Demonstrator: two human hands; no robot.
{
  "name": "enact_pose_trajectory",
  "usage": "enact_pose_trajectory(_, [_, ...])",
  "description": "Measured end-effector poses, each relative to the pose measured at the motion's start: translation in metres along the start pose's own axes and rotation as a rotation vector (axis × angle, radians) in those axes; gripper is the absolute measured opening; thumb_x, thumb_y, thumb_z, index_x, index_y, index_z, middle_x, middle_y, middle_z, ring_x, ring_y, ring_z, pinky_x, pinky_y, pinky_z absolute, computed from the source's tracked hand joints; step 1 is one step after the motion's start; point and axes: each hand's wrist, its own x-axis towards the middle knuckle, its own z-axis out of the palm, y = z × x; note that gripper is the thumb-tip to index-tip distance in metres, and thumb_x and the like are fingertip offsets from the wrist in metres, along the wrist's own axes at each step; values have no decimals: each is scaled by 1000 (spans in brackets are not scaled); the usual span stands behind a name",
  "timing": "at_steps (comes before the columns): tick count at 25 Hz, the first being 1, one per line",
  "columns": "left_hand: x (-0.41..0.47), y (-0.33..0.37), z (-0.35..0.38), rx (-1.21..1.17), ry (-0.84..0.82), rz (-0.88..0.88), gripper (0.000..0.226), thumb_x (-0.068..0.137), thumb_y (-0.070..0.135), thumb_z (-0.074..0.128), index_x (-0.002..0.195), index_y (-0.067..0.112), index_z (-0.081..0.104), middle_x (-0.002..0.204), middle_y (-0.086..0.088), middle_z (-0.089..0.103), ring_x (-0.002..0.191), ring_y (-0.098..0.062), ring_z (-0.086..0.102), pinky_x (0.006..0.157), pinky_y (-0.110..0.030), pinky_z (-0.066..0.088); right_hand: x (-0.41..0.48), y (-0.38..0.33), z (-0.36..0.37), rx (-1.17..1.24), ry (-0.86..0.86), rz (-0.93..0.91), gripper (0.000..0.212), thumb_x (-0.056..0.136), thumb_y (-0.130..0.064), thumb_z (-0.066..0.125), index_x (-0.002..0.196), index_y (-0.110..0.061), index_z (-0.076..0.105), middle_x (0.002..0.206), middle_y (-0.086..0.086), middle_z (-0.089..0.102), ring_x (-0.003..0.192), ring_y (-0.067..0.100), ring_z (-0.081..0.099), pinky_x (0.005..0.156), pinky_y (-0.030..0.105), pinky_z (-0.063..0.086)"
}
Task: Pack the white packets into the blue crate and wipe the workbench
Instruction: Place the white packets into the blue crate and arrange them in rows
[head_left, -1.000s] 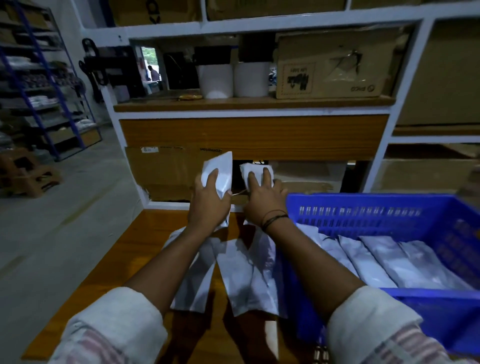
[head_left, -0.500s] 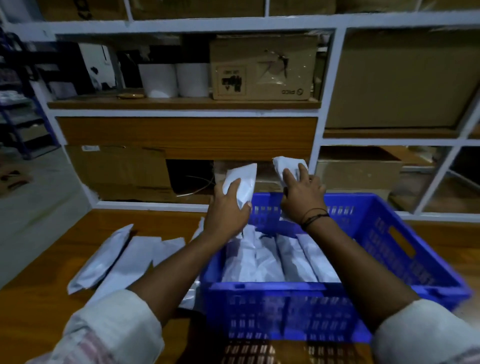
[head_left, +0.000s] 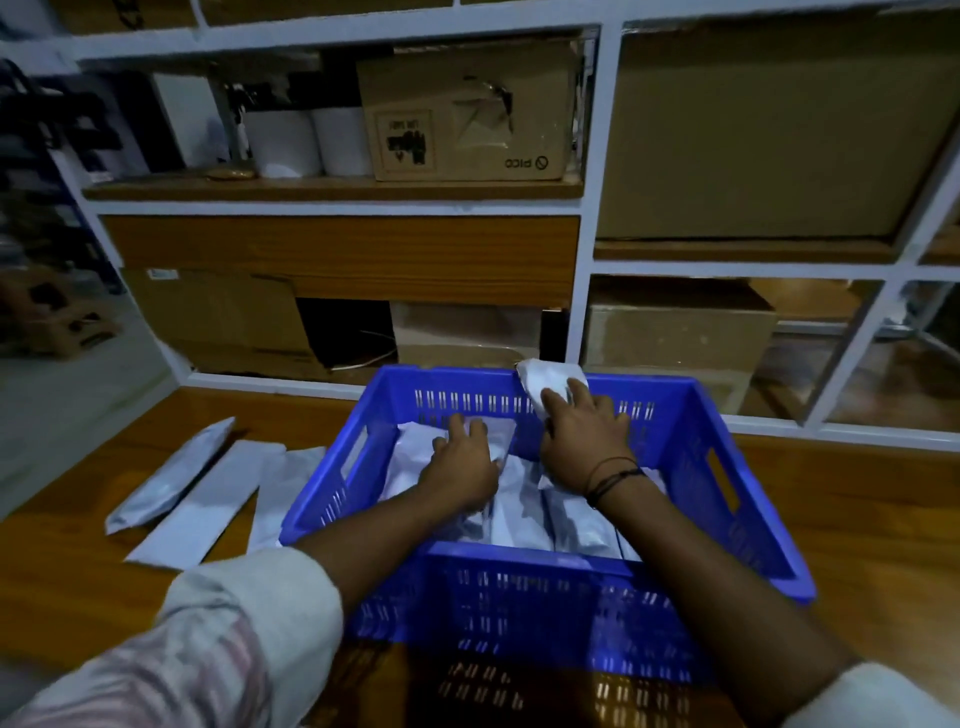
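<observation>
1. Inside the crate (head_left: 696, 415), both hands work among white packets: the left hand (head_left: 462, 462) grips one packet (head_left: 415, 441) low near the far left corner, fingers curled over its top edge.
2. Right hand (head_left: 587, 441), fingers closed on a second packet (head_left: 545, 376) whose upper end stands above the crate's far rim; a dark cord band circles the wrist.
3. Packed packets (head_left: 524, 519) lie side by side along the crate floor, their long sides running toward the person, filling the middle; some floor shows free by the right wall.
4. Bench (head_left: 857, 519): the crate sits on it, near wall close to the front edge; bare wood lies open to the right of the crate and behind its left side.
5. Three loose packets (head_left: 202, 499) lie in a slanted row on the bench left of the crate, the nearest one touching or slipping under its left wall; the outermost lies close to the bench's left edge, beyond which the floor drops away.
6. Shelving (head_left: 602, 208), white-framed, rises just behind the bench's rear edge.
7. Carton (head_left: 467, 119) on the shelf, stored upside down: inverted print reads "PICO"; its square label is too blurred to read. Two white rolls (head_left: 311, 140) stand beside it.
</observation>
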Motion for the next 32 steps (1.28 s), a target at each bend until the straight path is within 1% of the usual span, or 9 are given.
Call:
enact_pose_trajectory(4, [4, -6, 6, 217, -415, -43, 103, 91, 64, 52, 158, 17, -10, 159, -18, -29, 146, -50, 16, 116, -49, 25, -8, 3, 15, -18, -50, -22, 55, 90, -26, 51, 144, -23, 37, 151, 10, 30, 130, 40, 35, 105, 53, 30])
enact_pose_trajectory(8, [8, -13, 1, 335, -639, -11, 96, 98, 57, 46, 156, 12, -16, 154, -21, -37, 143, -44, 30, 111, -39, 33, -6, 1, 17, 8, -55, -29, 52, 91, -24, 49, 142, -22, 38, 148, 10, 32, 128, 40, 36, 105, 53, 30])
enact_pose_trajectory(10, [12, -18, -2, 291, -658, -29, 93, 101, 50, 45, 155, 5, -15, 159, -29, -18, 139, -43, 36, 108, -38, 35, -7, -3, 19, 20, -52, -31, 52, 91, -23, 48, 142, -22, 38, 147, 11, 33, 128, 40, 36, 105, 54, 30])
enact_pose_trajectory(13, [16, -25, 0, 162, -634, -29, 86, 103, 39, 44, 152, -8, -9, 146, -33, 41, 133, -43, 41, 111, -41, 28, -14, -12, 27, 3, -41, -40, 48, 91, -22, 47, 138, -21, 40, 144, 11, 35, 125, 41, 36, 103, 55, 31])
enact_pose_trajectory(15, [20, -29, 3, 176, -617, 39, 83, 104, 34, 44, 151, -10, -7, 135, -31, 53, 125, -41, 49, 111, -43, 25, -18, -16, 33, -27, -84, -51, 44, 92, -23, 45, 136, -20, 42, 144, 11, 35, 126, 41, 36, 103, 55, 30])
enact_pose_trajectory(19, [25, -29, 2, 303, -635, 77, 94, 100, 42, 51, 154, -2, -13, 154, -33, 28, 133, -43, 43, 107, -42, 36, -8, -18, 37, 3, -171, -16, 35, 97, -26, 42, 131, -16, 44, 145, 13, 36, 129, 41, 35, 104, 54, 31])
enact_pose_trajectory(22, [27, -27, -5, 400, -544, 96, 101, 96, 45, 56, 154, 4, -16, 160, -31, -5, 138, -47, 36, 105, -44, 39, 7, -17, 47, -56, -429, -186, 57, 106, -40, 33, 154, -9, 23, 162, 18, 15, 148, 40, 17, 117, 51, 23])
enact_pose_trajectory(25, [26, -34, -4, 387, -589, 136, 104, 95, 44, 60, 153, -1, -14, 159, -29, 18, 129, -38, 49, 98, -40, 48, 19, -15, 59, -316, -689, -353, 77, 104, -46, 40, 159, -16, -4, 165, 17, -14, 152, 42, -4, 122, 52, 11])
enact_pose_trajectory(32, [29, -44, 11, 411, -665, 106, 111, 94, 50, 59, 151, 0, -22, 163, -23, -8, 134, -37, 45, 96, -38, 44, 31, -15, 98, -334, -816, -290, 80, 105, -38, 40, 157, -10, -14, 160, 19, -28, 150, 43, -16, 122, 53, 8])
